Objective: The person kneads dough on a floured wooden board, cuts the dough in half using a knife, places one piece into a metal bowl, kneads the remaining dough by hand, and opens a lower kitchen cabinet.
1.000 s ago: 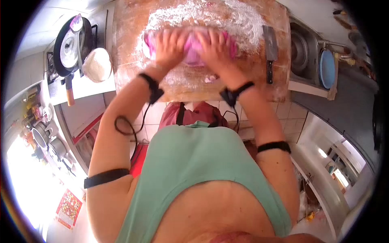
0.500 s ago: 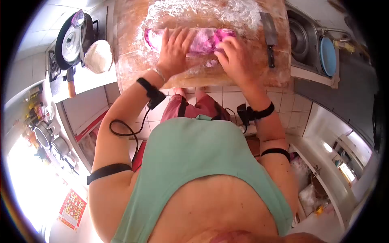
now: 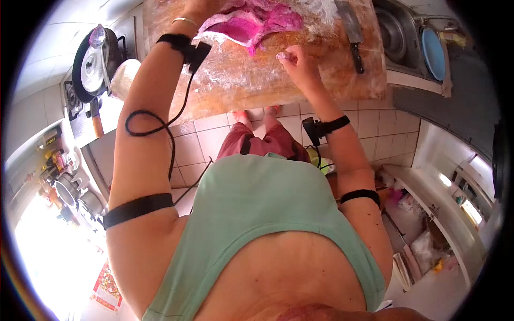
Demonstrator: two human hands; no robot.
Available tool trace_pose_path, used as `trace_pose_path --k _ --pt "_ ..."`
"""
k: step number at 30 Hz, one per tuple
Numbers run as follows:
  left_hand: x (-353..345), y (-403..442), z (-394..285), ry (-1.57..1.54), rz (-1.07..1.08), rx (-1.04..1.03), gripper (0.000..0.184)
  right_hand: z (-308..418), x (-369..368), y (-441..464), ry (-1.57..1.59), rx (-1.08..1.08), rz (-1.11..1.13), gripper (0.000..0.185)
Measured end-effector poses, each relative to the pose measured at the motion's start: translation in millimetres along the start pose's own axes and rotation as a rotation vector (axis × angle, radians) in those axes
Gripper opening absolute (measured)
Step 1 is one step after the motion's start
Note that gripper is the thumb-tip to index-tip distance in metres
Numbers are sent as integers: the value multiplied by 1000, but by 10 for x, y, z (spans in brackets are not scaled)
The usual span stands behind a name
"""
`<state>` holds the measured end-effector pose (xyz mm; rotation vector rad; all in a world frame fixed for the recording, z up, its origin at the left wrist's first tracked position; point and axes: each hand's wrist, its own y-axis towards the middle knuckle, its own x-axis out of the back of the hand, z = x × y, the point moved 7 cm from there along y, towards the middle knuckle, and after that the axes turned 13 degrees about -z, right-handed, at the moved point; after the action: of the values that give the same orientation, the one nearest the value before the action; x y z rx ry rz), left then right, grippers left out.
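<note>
A bright pink, floured sheet of dough lies loosely folded on the floury wooden board, its inner side showing. My left hand is at the top edge of the view beside the dough's left end; its fingers are cut off, so their grip cannot be seen. Closer to me and right of the dough, my right hand is closed in a pinch. Between its fingertips sits a small whitish-pink bit of dough, apart from the big piece.
A cleaver with a black handle lies on the board's right side. Beyond it are a sink and a blue basin. On the left, a pan stands on the stove, with a pale bowl partly behind my left arm.
The dough went from a closed roll to an opened, loosely folded sheet farther away. My left hand reached forward to the top edge; my right hand came off the dough, holding a small bit.
</note>
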<state>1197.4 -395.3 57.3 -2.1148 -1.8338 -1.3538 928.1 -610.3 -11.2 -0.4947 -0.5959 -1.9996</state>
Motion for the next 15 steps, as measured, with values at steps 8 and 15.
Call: trace_pose_path --k 8,15 --pt "552 -1148 176 212 107 -270 117 207 -230 185 -51 192 -27 31" --pt "630 -1410 478 203 131 4 100 -283 -1223 491 224 -267 37 32"
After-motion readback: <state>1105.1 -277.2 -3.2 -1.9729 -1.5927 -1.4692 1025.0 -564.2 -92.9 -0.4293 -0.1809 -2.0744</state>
